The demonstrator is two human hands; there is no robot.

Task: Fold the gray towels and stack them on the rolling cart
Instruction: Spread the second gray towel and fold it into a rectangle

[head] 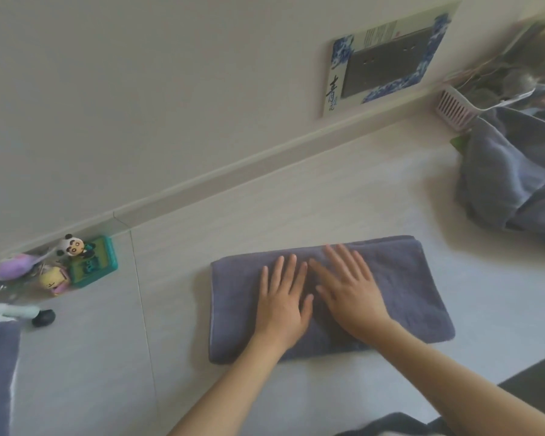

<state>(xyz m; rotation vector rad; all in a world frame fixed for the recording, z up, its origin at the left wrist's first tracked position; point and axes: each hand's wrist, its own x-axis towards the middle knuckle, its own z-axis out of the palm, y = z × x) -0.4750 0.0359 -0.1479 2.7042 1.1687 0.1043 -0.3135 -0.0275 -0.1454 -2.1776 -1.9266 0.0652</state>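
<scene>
Both my left hand (282,305) and right hand (350,294) lie flat, fingers straight, pressing the folded towel (416,287). Its long axis runs nine to three o'clock.

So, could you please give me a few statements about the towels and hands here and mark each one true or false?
1. Both hands, left hand and right hand, lie flat on the folded towel. True.
2. The folded towel sits in the pink basket. False: it lies on the table.
3. A heap of unfolded towels lies at the right, near the basket. True.
4. The right hand grips a corner of the towel. False: its fingers are straight and spread on top.
5. A panda figure stands at the left by the wall. True.
</scene>
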